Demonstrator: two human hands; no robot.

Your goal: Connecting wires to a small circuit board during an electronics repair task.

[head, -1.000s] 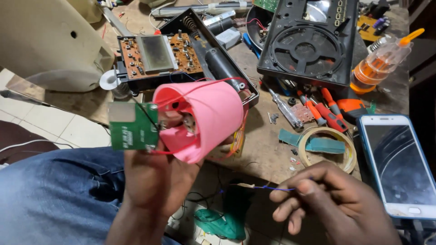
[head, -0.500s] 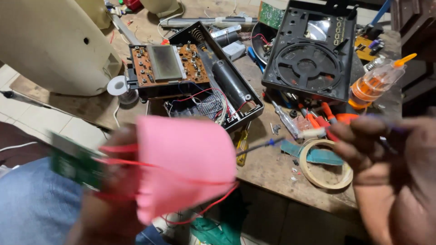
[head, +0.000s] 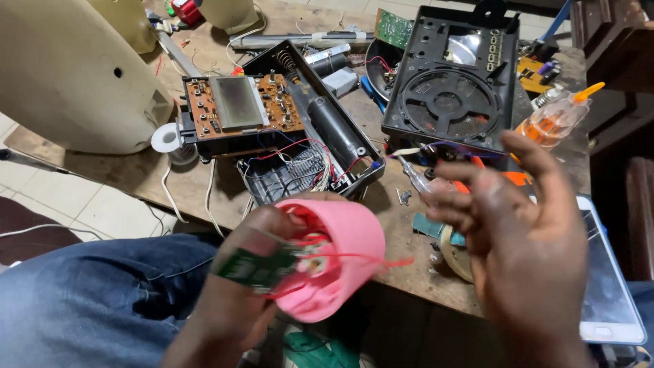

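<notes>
Left hand (head: pixel 231 307) gripped a pink shell (head: pixel 340 266) and green circuit board (head: pixel 255 267); right hand (head: pixel 524 252), spread and empty, hovered centre-right. Tugging risked snapping the red wires (head: pixel 368 260).

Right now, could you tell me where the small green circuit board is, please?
In the head view, the small green circuit board sits low and left of centre, held in the left hand against the pink plastic cone-shaped housing, just off the wooden workbench's near edge.

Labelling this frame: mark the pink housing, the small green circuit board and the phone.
pink housing (head: pixel 351 238), head view, on its outer curved wall.
green circuit board (head: pixel 253 267), head view, on the board's face.
phone (head: pixel 606 286), head view, on its dark screen.
</notes>
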